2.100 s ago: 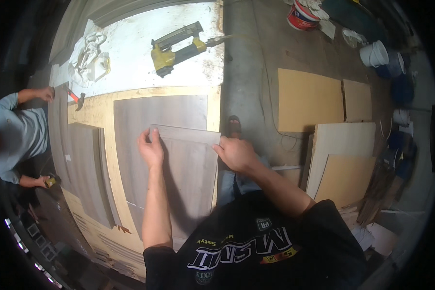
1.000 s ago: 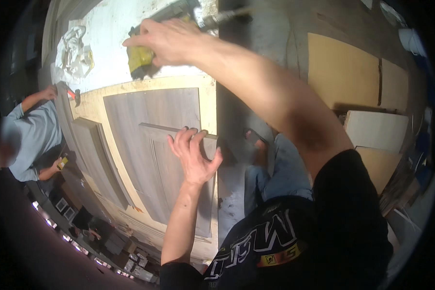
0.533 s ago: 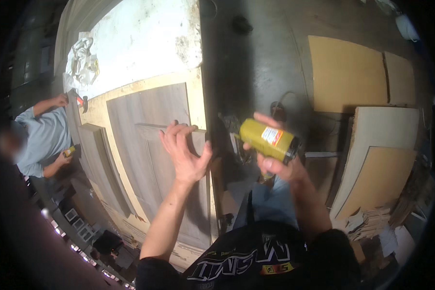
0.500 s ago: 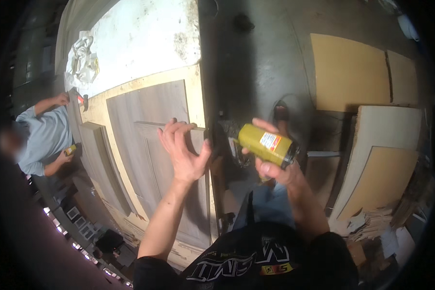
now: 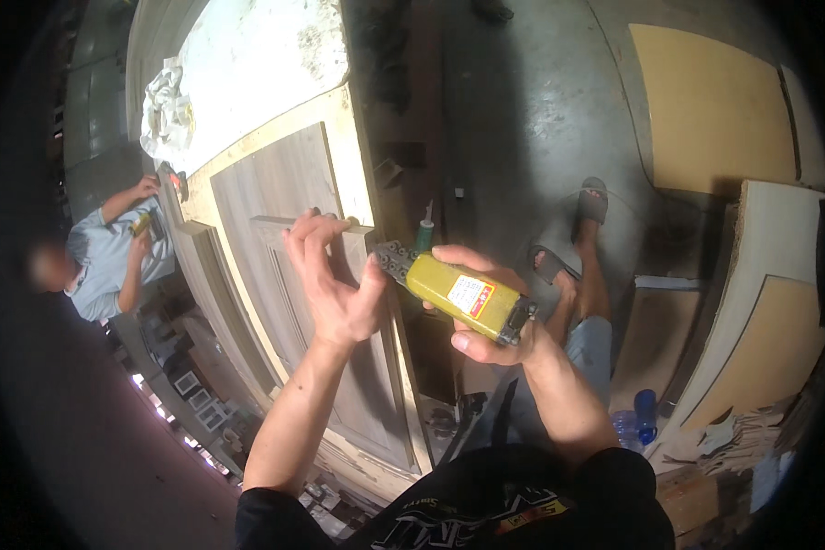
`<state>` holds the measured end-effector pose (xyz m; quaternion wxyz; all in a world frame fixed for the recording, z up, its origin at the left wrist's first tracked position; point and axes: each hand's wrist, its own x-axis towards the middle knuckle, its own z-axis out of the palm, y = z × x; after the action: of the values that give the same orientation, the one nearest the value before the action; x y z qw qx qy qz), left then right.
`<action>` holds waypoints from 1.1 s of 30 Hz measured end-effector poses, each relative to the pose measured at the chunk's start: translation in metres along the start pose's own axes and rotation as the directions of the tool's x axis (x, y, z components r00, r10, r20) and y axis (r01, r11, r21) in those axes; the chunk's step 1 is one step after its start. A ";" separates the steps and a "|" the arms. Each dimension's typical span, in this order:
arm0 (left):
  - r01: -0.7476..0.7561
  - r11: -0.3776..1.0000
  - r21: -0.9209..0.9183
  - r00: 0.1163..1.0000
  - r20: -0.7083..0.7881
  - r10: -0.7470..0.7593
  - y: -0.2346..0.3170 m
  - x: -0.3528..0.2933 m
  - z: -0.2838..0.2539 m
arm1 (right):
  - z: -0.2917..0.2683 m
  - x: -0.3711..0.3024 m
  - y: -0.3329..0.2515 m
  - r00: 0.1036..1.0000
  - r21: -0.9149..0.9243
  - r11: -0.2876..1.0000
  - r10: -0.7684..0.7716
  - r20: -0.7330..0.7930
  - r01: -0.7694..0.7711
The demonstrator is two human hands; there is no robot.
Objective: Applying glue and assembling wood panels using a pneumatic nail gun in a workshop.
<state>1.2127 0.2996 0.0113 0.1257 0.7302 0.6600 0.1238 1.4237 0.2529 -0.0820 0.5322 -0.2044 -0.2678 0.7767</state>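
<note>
My left hand (image 5: 332, 284) lies on a grey-brown wooden panel door (image 5: 289, 188). Its fingers bend over a wooden rail (image 5: 359, 240), with the thumb at the rail's right end. In my right hand (image 5: 513, 341) is a yellow-green tool (image 5: 458, 295) that looks like a nail gun, with a black end cap toward me. Its dark metal head points left, close to my left thumb and the rail's end. Whether the head touches the wood, I cannot tell. The tool's handle is hidden beneath its body.
The worktable (image 5: 362, 165) carries a white sheet, crumpled paper (image 5: 167, 119) and another wooden panel (image 5: 220, 284). Across it, a co-worker (image 5: 119, 247) holds a similar yellow tool. A green nozzle bottle (image 5: 424, 236) shows beyond my tool. Boards (image 5: 720, 105) and a blue bottle (image 5: 645, 412) are at right.
My right hand has brought the yellow-green tool left and down, toward the rail's end. My left hand's fingers have drawn closer together on the rail. The view has shifted; the co-worker's tool is raised.
</note>
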 end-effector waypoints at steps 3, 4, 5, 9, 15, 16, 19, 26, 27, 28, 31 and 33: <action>-0.002 1.000 0.001 1.000 0.003 0.002 -0.001 -0.001 0.000 | 0.000 0.002 -0.002 1.000 0.004 1.000 -0.001 0.009 0.001; 0.001 1.000 0.008 1.000 -0.001 -0.001 -0.001 -0.001 0.001 | -0.001 0.002 -0.003 1.000 0.015 1.000 0.019 0.015 -0.019; 0.005 1.000 0.014 1.000 -0.006 -0.005 0.000 -0.002 0.001 | -0.002 0.003 -0.002 1.000 0.014 1.000 0.021 0.016 -0.021; 0.011 1.000 0.019 1.000 -0.008 -0.011 0.000 0.000 0.000 | -0.002 0.005 0.000 1.000 -0.002 1.000 -0.014 0.020 0.014; 0.002 1.000 0.017 1.000 -0.011 -0.002 -0.003 0.000 0.000 | -0.005 0.008 -0.001 0.999 -0.064 0.998 0.005 0.033 -0.003; 0.001 1.000 0.016 1.000 -0.014 -0.001 -0.003 0.000 0.000 | -0.006 0.008 -0.001 0.999 -0.086 0.996 0.014 0.043 -0.010; 0.006 1.000 0.016 1.000 -0.013 -0.005 -0.001 0.001 0.000 | -0.009 0.007 -0.004 0.998 -0.104 0.994 0.033 0.055 -0.027; 0.007 1.000 0.015 1.000 -0.024 -0.007 -0.001 -0.002 0.001 | -0.011 0.005 -0.004 0.992 -0.043 0.993 0.110 0.061 -0.108; 0.006 1.000 0.009 1.000 -0.028 -0.006 -0.001 -0.001 0.001 | -0.010 0.005 -0.008 0.994 -0.005 0.995 0.102 0.049 -0.102; 0.007 1.000 0.008 0.999 -0.033 -0.007 0.001 0.000 0.002 | -0.008 0.004 -0.011 0.995 0.030 0.995 0.094 0.037 -0.095; 0.009 1.000 0.007 0.999 -0.043 -0.009 0.002 0.002 0.002 | -0.012 -0.002 -0.022 0.994 0.122 0.988 0.100 -0.036 -0.095; 0.006 1.000 0.025 0.999 -0.046 -0.005 0.009 0.008 -0.001 | -0.017 -0.011 -0.039 0.984 0.102 0.984 0.156 -0.090 -0.147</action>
<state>1.2211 0.3066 0.0154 0.1017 0.7269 0.6662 0.1319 1.4657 0.2574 -0.0701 0.4931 -0.2363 -0.1881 0.8158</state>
